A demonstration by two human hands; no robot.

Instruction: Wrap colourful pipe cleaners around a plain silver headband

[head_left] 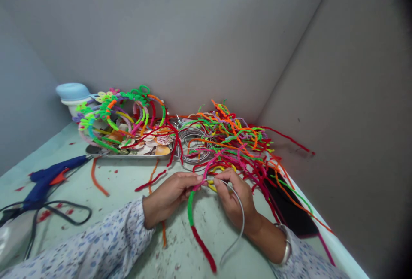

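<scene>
My left hand point(172, 195) is closed in a pinch on a bent wire hoop, at the spot where its fuzzy covering meets bare wire. The covered side is green point(190, 210) and then red point(203, 249) down to its lower end. The bare grey wire point(240, 210) curves round on the right. From my left fingertips a pink pipe cleaner point(207, 166) runs up toward the pile. My right hand point(236, 197) is pinched on the bare wire just right of the left fingers. A yellow pipe cleaner point(211, 186) lies behind the fingertips.
A tangled pile of pipe cleaners point(238, 128) and a wire coil point(195, 141) lie ahead. Fuzzy headbands point(107, 113) rest on a metal tray point(135, 156) of seashells point(149, 143). A blue glue gun point(48, 178) with cord is left; a black phone-like slab point(289, 210), right.
</scene>
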